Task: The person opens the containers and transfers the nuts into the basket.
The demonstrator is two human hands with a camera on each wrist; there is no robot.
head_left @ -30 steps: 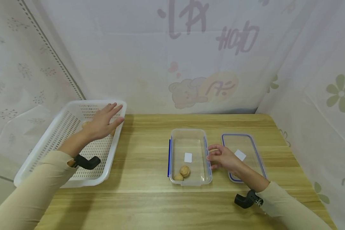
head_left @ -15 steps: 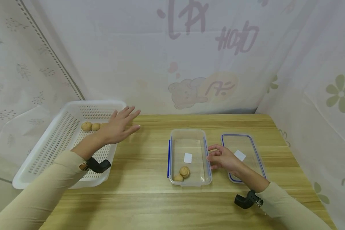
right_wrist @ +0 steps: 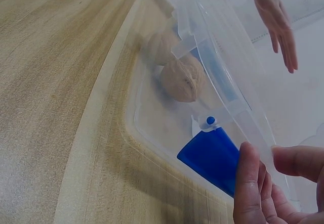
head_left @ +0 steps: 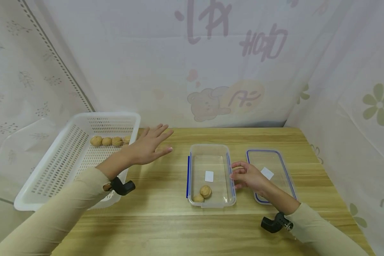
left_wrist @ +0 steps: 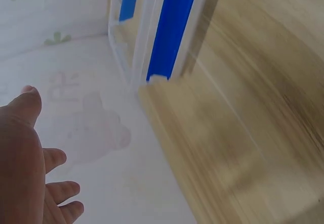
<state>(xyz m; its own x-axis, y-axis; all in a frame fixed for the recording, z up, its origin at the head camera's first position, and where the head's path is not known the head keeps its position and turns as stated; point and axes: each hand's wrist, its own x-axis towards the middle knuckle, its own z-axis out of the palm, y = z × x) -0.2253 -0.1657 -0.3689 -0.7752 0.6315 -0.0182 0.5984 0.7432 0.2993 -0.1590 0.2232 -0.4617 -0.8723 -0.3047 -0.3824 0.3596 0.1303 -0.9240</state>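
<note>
My left hand (head_left: 147, 145), fingers spread and holding nothing, is over the table just right of the white basket (head_left: 135, 122). Several walnuts (head_left: 107, 141) lie in a row at the basket's far end, the rightmost partly hidden behind its rim and my hand. My right hand (head_left: 249, 176) holds the right side wall of a clear plastic food container (head_left: 209, 150), thumb at the rim and fingers outside by the blue latch (right_wrist: 212, 158). Two walnuts (head_left: 206, 191) sit in the container's near left corner, one (right_wrist: 183, 80) plainly showing in the right wrist view.
The container's clear lid (head_left: 265, 156) with a blue seal lies on the table to its right, partly under my right forearm. A white label (head_left: 209, 176) shows at the container's bottom. A printed curtain (head_left: 160, 71) hangs behind the wooden table (head_left: 166, 231).
My left hand has moved right, from above the basket to over the table beside it, uncovering the walnut row. The right hand and the container have stayed put.
</note>
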